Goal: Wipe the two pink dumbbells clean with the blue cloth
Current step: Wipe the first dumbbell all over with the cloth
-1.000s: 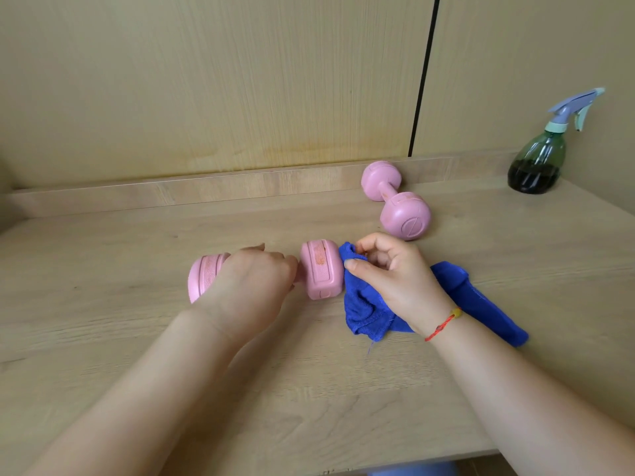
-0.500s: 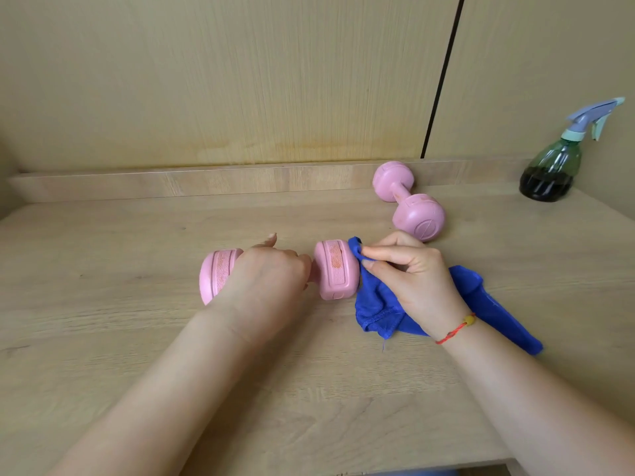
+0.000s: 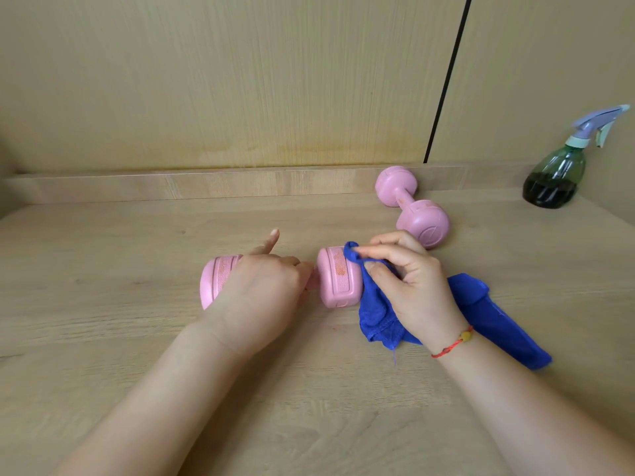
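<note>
A pink dumbbell [image 3: 338, 281] lies sideways on the wooden table at the centre. My left hand [image 3: 263, 297] grips its handle, index finger pointing up, and hides the handle. An orange smear shows on the top of its right head. My right hand [image 3: 409, 286] pinches a fold of the blue cloth [image 3: 481, 310] against the upper right edge of that head. The rest of the cloth trails right across the table. A second pink dumbbell [image 3: 412, 207] lies untouched behind, near the back ledge, with an orange mark on its handle.
A green spray bottle [image 3: 556, 176] with a lilac trigger stands at the back right corner. A low wooden ledge [image 3: 206, 183] and wall panels close off the back. The table's front edge runs just below my forearms.
My right hand has lifted the cloth's fold from the side of the dumbbell's right head up onto its top edge. My left index finger has straightened upward. The camera view has shifted slightly left.
</note>
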